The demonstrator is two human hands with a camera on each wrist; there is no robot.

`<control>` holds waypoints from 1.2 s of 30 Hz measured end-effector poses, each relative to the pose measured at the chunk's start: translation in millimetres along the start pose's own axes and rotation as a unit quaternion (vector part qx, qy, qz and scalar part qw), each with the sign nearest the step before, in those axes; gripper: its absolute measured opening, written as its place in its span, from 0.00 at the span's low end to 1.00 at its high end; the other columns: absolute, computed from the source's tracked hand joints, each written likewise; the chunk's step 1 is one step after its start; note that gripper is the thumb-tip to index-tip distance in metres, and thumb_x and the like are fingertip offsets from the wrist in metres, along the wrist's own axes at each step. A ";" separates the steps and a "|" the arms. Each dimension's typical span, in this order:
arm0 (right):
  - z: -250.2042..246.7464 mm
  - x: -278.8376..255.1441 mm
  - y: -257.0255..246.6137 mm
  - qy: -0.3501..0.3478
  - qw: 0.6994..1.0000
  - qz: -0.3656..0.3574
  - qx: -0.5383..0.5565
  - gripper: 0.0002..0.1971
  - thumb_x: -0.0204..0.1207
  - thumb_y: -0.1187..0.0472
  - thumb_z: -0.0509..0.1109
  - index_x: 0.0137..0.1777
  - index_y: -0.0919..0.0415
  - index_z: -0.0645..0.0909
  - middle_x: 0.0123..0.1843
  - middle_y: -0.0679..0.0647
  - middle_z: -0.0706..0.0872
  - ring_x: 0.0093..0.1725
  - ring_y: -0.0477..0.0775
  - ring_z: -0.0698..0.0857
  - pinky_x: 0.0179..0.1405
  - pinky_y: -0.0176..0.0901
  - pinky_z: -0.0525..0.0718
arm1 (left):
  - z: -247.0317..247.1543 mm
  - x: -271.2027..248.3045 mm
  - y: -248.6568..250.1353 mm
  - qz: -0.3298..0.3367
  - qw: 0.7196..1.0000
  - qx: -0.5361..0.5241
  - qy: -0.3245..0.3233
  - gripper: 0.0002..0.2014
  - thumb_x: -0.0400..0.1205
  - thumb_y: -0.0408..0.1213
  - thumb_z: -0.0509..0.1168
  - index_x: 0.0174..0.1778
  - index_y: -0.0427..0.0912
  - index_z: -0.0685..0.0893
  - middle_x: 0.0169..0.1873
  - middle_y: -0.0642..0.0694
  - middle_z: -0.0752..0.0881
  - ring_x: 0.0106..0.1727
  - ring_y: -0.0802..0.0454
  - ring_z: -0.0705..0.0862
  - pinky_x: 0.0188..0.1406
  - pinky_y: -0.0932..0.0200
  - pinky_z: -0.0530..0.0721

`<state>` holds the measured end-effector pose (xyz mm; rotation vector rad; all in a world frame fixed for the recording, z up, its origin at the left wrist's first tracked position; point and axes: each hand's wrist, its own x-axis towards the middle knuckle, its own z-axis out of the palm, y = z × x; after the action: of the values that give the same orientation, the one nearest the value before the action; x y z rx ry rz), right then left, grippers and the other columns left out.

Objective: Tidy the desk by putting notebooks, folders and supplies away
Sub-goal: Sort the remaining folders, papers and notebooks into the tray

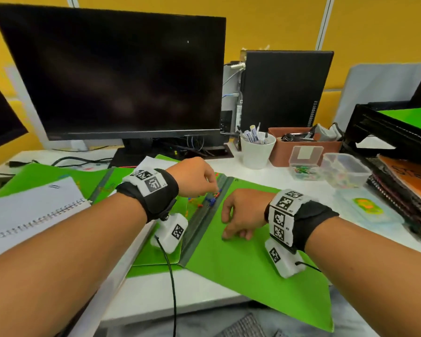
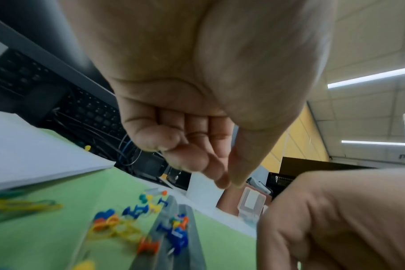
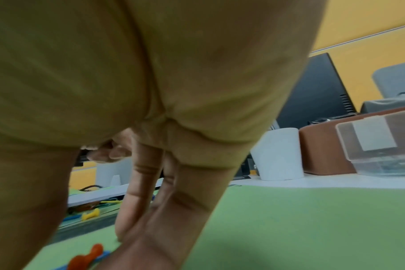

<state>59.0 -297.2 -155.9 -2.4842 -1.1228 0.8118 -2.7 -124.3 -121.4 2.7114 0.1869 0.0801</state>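
Pushpins [image 1: 210, 199] scattered along folder spine [image 1: 199, 227], directly under left hand [image 1: 195, 177]; thumb-forefinger pinched, contents unclear. Right hand [image 1: 241, 215] beside, fingers loosely curled, empty, fingertips resting on green folder [image 1: 253, 263].

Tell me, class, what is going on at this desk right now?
A person is clearing loose push pins off an open green folder. The left hand hovers over the pins with thumb and fingertips drawn together; whether it holds one is unclear. The right hand presses its fingers on the folder. A small clear box stands open nearby.
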 end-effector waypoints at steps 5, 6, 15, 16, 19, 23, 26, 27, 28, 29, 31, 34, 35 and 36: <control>4.5 -3.8 -12.5 0.009 0.996 -0.023 -0.083 0.08 0.73 0.62 0.83 0.49 0.58 0.88 0.32 0.54 0.92 0.27 0.49 0.90 0.39 0.42 0.93 | 15.1 -16.5 -1.9 0.009 0.997 0.005 -0.079 0.04 0.79 0.39 0.72 0.44 0.45 0.92 0.32 0.54 0.90 0.28 0.60 0.83 0.31 0.67 0.81; 5.0 -3.6 -13.0 0.011 0.996 -0.024 -0.084 0.05 0.74 0.63 0.82 0.48 0.59 0.89 0.34 0.56 0.92 0.27 0.49 0.90 0.39 0.43 0.93 | 20.8 -19.7 0.0 0.011 0.995 0.012 -0.101 0.04 0.79 0.38 0.72 0.45 0.43 0.91 0.36 0.49 0.92 0.30 0.57 0.85 0.32 0.67 0.82; 2.5 -7.7 -7.2 0.010 0.997 -0.006 -0.075 0.05 0.77 0.67 0.76 0.51 0.65 0.91 0.38 0.60 0.93 0.28 0.49 0.89 0.47 0.48 0.94 | 47.8 -16.3 11.7 0.009 0.986 0.061 -0.156 0.13 0.70 0.48 0.83 0.45 0.46 0.93 0.40 0.50 0.93 0.45 0.50 0.91 0.52 0.50 0.90; 2.3 -7.5 -6.3 0.008 0.997 -0.002 -0.076 0.06 0.77 0.66 0.76 0.52 0.67 0.91 0.40 0.61 0.94 0.29 0.51 0.89 0.47 0.49 0.94 | 49.1 -15.4 13.8 0.010 0.986 0.066 -0.156 0.13 0.70 0.47 0.83 0.45 0.46 0.93 0.41 0.50 0.93 0.46 0.50 0.91 0.53 0.50 0.89; 1.9 -6.2 -4.1 0.008 0.997 0.004 -0.079 0.08 0.78 0.66 0.75 0.53 0.69 0.91 0.43 0.62 0.94 0.32 0.53 0.90 0.49 0.49 0.94 | 51.6 -12.6 17.6 0.007 0.985 0.069 -0.157 0.11 0.72 0.45 0.82 0.46 0.45 0.94 0.43 0.50 0.94 0.47 0.51 0.91 0.57 0.50 0.89; 1.1 -4.7 1.5 0.013 0.998 0.009 -0.055 0.07 0.77 0.68 0.75 0.52 0.69 0.91 0.37 0.59 0.91 0.30 0.53 0.89 0.50 0.52 0.94 | 53.7 -10.9 18.0 -0.002 0.985 0.062 -0.164 0.09 0.75 0.42 0.80 0.48 0.44 0.94 0.44 0.48 0.94 0.47 0.50 0.90 0.56 0.52 0.89; -0.4 -4.6 6.3 0.018 1.000 0.015 -0.021 0.03 0.77 0.69 0.76 0.48 0.64 0.89 0.34 0.58 0.90 0.25 0.50 0.87 0.46 0.50 0.95 | 54.8 -8.3 18.7 0.000 0.982 0.070 -0.175 0.08 0.77 0.43 0.79 0.46 0.44 0.92 0.43 0.48 0.93 0.44 0.50 0.89 0.53 0.52 0.89; -1.1 -5.0 8.0 0.015 1.000 0.017 -0.010 0.04 0.77 0.70 0.76 0.49 0.63 0.89 0.33 0.59 0.90 0.24 0.49 0.87 0.44 0.50 0.94 | 54.9 -7.3 19.2 0.003 0.981 0.074 -0.177 0.06 0.77 0.42 0.78 0.44 0.45 0.91 0.40 0.49 0.91 0.39 0.53 0.87 0.49 0.55 0.88; -2.2 -5.8 9.8 0.010 1.000 0.019 0.001 0.04 0.77 0.71 0.75 0.50 0.64 0.89 0.33 0.60 0.90 0.23 0.49 0.87 0.42 0.50 0.94 | 54.9 -6.5 20.3 0.006 0.981 0.076 -0.178 0.04 0.77 0.41 0.77 0.41 0.47 0.88 0.35 0.51 0.89 0.34 0.58 0.84 0.43 0.59 0.86; -4.0 -7.1 11.7 0.004 1.000 0.020 0.013 0.04 0.77 0.71 0.75 0.50 0.64 0.88 0.34 0.62 0.91 0.23 0.49 0.88 0.40 0.48 0.94 | 54.8 -5.6 21.7 0.008 0.982 0.071 -0.176 0.05 0.77 0.40 0.76 0.38 0.49 0.86 0.31 0.54 0.86 0.27 0.63 0.82 0.37 0.62 0.82; -10.4 -10.8 15.5 0.005 0.999 0.021 0.042 0.03 0.78 0.70 0.75 0.49 0.64 0.87 0.38 0.66 0.92 0.26 0.51 0.89 0.39 0.46 0.94 | 53.5 -3.7 25.0 0.007 0.984 0.052 -0.169 0.07 0.78 0.37 0.75 0.35 0.49 0.84 0.28 0.55 0.84 0.20 0.67 0.78 0.32 0.65 0.79; -28.4 -18.9 24.9 0.041 0.996 0.016 0.075 0.02 0.78 0.70 0.76 0.48 0.65 0.88 0.39 0.66 0.93 0.30 0.54 0.91 0.37 0.46 0.94 | 49.3 1.1 32.7 0.015 0.988 0.051 -0.143 0.03 0.79 0.39 0.72 0.40 0.47 0.87 0.33 0.51 0.88 0.27 0.60 0.82 0.33 0.64 0.81; -36.5 -21.7 29.3 0.059 0.995 0.015 0.085 0.02 0.79 0.70 0.76 0.47 0.66 0.88 0.39 0.66 0.93 0.30 0.54 0.91 0.35 0.45 0.93 | 46.9 4.7 35.7 0.018 0.991 0.048 -0.125 0.03 0.79 0.39 0.72 0.40 0.47 0.87 0.34 0.51 0.88 0.29 0.58 0.83 0.33 0.63 0.81; -44.5 -24.6 34.5 0.078 0.992 0.015 0.096 0.02 0.78 0.71 0.76 0.48 0.67 0.89 0.39 0.67 0.93 0.30 0.54 0.91 0.33 0.45 0.93 | 44.6 9.4 38.6 0.021 0.993 0.041 -0.106 0.04 0.79 0.39 0.72 0.39 0.48 0.87 0.33 0.53 0.88 0.29 0.59 0.83 0.31 0.64 0.80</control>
<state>93.0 -339.9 -127.8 -2.3626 -0.9116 0.6862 14.9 -175.9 -145.8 2.7808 0.0705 -0.2060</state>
